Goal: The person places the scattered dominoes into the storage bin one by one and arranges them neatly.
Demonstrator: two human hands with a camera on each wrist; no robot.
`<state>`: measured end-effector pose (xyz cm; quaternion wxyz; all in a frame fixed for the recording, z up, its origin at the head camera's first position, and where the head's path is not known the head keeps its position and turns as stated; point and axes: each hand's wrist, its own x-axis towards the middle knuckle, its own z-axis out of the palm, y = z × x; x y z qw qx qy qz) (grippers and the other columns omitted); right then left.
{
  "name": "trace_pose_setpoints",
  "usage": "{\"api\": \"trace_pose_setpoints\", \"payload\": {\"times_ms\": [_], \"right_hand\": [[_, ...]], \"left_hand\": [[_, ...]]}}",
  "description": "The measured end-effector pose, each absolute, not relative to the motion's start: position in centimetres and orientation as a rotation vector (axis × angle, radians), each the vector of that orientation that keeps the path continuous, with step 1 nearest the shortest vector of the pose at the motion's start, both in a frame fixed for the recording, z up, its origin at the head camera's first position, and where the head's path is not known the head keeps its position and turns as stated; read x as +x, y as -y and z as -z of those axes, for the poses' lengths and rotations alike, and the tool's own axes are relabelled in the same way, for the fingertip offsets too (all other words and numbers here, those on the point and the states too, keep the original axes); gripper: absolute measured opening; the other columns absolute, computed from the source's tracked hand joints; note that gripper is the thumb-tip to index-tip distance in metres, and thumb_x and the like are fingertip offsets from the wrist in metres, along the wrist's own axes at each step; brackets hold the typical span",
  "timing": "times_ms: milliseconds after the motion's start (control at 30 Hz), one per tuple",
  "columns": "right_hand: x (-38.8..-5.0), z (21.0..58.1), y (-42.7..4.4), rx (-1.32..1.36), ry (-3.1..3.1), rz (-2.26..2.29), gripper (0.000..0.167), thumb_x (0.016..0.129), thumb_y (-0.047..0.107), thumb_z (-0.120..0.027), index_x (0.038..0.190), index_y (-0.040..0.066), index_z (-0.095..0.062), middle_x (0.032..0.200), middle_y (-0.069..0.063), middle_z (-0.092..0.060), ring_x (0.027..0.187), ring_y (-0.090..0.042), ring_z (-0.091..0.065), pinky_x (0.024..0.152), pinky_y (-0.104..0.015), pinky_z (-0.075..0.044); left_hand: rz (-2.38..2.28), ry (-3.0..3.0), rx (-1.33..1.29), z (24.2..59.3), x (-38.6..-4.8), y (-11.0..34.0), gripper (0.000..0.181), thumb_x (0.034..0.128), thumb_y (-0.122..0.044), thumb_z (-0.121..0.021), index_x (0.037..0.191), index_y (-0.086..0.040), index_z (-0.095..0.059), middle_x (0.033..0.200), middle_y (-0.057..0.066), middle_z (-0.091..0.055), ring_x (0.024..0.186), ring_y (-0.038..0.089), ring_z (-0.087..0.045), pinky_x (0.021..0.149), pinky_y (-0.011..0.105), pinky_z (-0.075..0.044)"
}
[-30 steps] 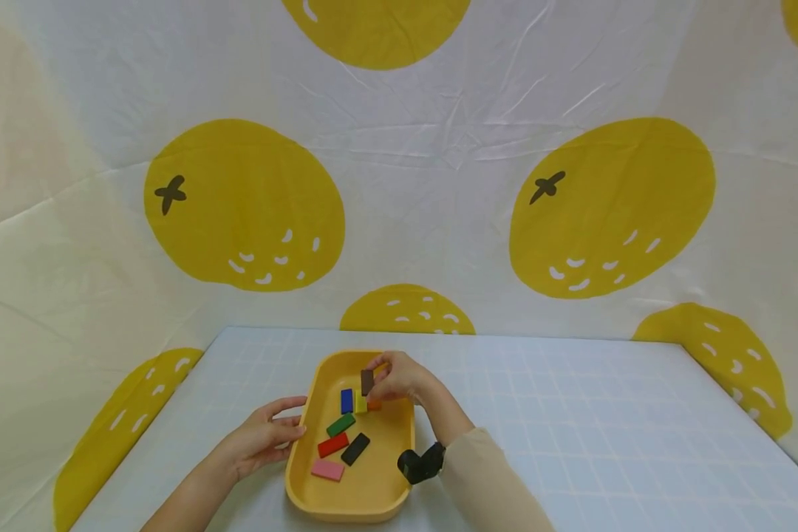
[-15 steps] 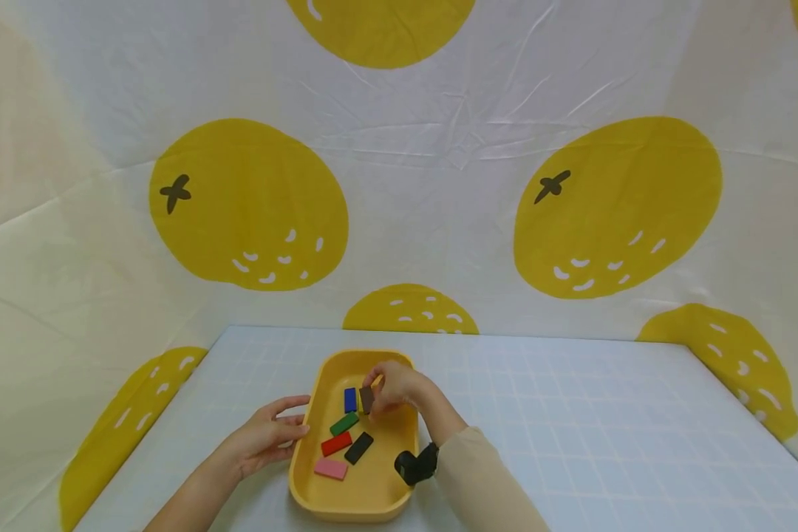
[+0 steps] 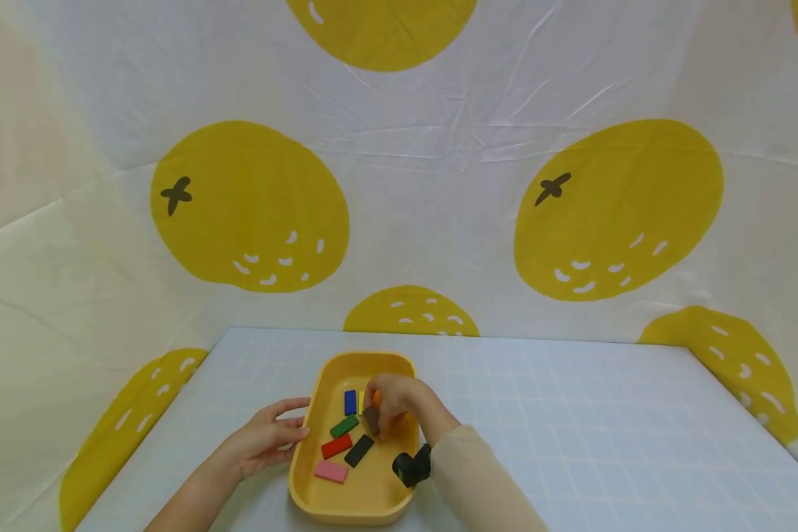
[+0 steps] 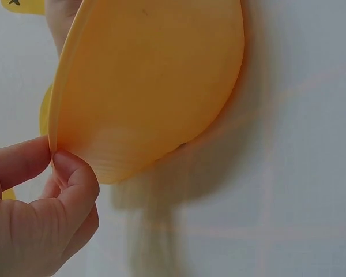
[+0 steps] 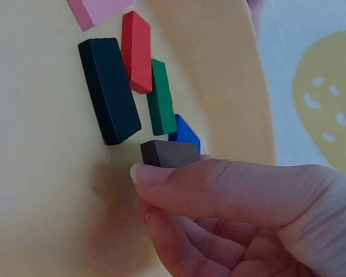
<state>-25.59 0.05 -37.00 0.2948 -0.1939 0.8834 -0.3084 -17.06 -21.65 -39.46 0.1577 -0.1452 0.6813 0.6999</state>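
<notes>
Pinched between thumb and fingers, a brown block (image 5: 172, 152) is in my right hand (image 3: 400, 403), inside the yellow-orange tray (image 3: 346, 515). My left hand (image 3: 264, 437) grips the tray's left rim, thumb on one side and fingers on the other, as the left wrist view shows. Around the brown block lie a black block (image 3: 359, 450), a green one (image 3: 344, 425), a red one (image 3: 337, 445) and a pink one (image 3: 331, 471). Farther back are a blue block (image 3: 350, 402) and a yellow block (image 3: 361, 403). An orange block (image 3: 376, 399) is mostly hidden by my right hand.
The tray stands on a pale blue table (image 3: 572, 421) with a white grid. A white cloth (image 3: 432, 214) with big yellow fruit shapes hangs behind and at the sides. A black wrist camera (image 3: 412, 467) sits over the tray's right rim.
My right hand has brought the brown block down and toward me, from the tray's back area to near the green and black blocks. The left hand keeps its hold on the rim.
</notes>
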Motion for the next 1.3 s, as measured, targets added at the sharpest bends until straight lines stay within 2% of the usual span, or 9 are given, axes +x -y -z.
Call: {"api": "trace_pose_setpoints", "payload": {"times_ms": [200,700,900,1033,1133,1300], "right_hand": [[-25.4,36.8,0.1,-0.523,-2.346,0.771,0.040,0.062,-0.016,-0.076,0.088,0.007,-0.058,0.084,-0.008,-0.050,0.068,-0.020,-0.048,0.061,-0.028,-0.046],[-25.5,36.9,0.4,-0.472,-2.352,0.742,0.040,0.064,-0.018,-0.074,0.092,0.007,-0.059,0.085,-0.010,-0.051,0.069,-0.022,-0.049,0.063,-0.030,-0.047],[-26.1,36.8,-0.3,-0.508,-2.303,0.954,0.037,0.067,-0.014,-0.074,0.098,0.002,-0.061,0.077,-0.009,-0.055,0.062,-0.021,-0.051,0.063,-0.031,-0.051],[-26.9,36.5,-1.2,-0.518,-2.223,1.182,0.037,0.069,-0.013,-0.071,0.103,-0.004,-0.059,0.072,-0.010,-0.061,0.064,-0.023,-0.058,0.067,-0.034,-0.054],[-27.5,36.2,-2.2,-0.532,-2.177,1.301,0.039,0.070,-0.011,-0.070,0.106,-0.008,-0.057,0.075,-0.010,-0.061,0.066,-0.023,-0.060,0.068,-0.036,-0.054],[-28.2,35.7,-4.4,-0.579,-2.168,1.380,0.037,0.076,0.000,-0.071,0.110,-0.005,-0.056,0.079,-0.010,-0.057,0.067,-0.021,-0.060,0.069,-0.035,-0.054]], "left_hand": [[-2.002,-1.925,-0.355,39.3,-16.9,21.9,0.064,0.0849,0.005,-0.061,0.141,0.000,-0.029,0.118,0.019,-0.051,0.089,0.023,-0.056,0.079,0.034,-0.052],[-1.998,-1.931,-0.358,39.2,-17.0,22.0,0.063,0.0857,0.005,-0.061,0.141,-0.001,-0.030,0.114,0.018,-0.052,0.087,0.023,-0.056,0.077,0.033,-0.052],[-1.985,-1.933,-0.347,39.2,-16.9,22.0,0.065,0.0854,0.004,-0.061,0.141,-0.001,-0.029,0.113,0.017,-0.052,0.088,0.022,-0.055,0.078,0.033,-0.052],[-1.984,-1.947,-0.363,39.2,-17.0,21.9,0.064,0.0851,0.004,-0.061,0.141,-0.001,-0.030,0.113,0.017,-0.052,0.088,0.022,-0.055,0.077,0.034,-0.052],[-1.985,-1.964,-0.392,39.2,-17.0,21.8,0.062,0.0845,0.005,-0.062,0.140,-0.001,-0.033,0.112,0.017,-0.053,0.087,0.022,-0.055,0.076,0.033,-0.053],[-1.980,-1.989,-0.440,39.4,-17.1,21.7,0.059,0.0845,0.006,-0.061,0.138,-0.002,-0.036,0.111,0.018,-0.053,0.086,0.023,-0.055,0.075,0.034,-0.052]]}}
